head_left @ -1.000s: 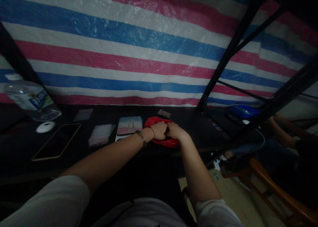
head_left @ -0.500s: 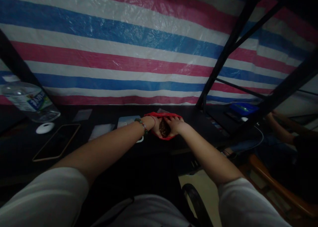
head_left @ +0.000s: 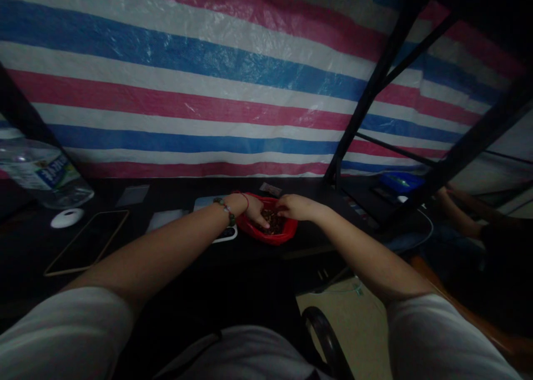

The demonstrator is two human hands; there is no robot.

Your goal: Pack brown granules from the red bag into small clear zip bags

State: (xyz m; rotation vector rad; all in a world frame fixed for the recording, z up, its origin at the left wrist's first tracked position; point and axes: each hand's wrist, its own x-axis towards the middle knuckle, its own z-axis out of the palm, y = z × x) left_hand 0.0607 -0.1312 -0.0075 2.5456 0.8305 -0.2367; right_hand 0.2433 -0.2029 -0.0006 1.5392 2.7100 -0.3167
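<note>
Both hands at an open red bag [head_left: 283, 237] on a dark table [head_left: 325, 216], seen from the head camera. The bag stood slumped near the table's front edge, its mouth upward, with loose small brown pieces [head_left: 278, 223] inside. The left hand [head_left: 255, 209] reached in over the bag's left side, thumb set apart from the fingers; whether it gripped anything could not be told. The right hand [head_left: 293, 205] arched over the opposite side, fingers bent narrowly down toward the pieces; whether they pinched any was too dim to tell. The soft rim appeared the weak point: a wrist pressing on it might have folded the wall and spilled pieces over the table or the nearby front edge. Fingers lifted with pieces clinging to them might likewise have scattered a few. The left forearm crossed above a flat pale device [head_left: 203, 203] and beside clear sachets [head_left: 164, 219]; a low sweep of that arm could have nudged either. A small packet [head_left: 270, 189] lay just behind the bag, where a backward push might have shifted it
</note>
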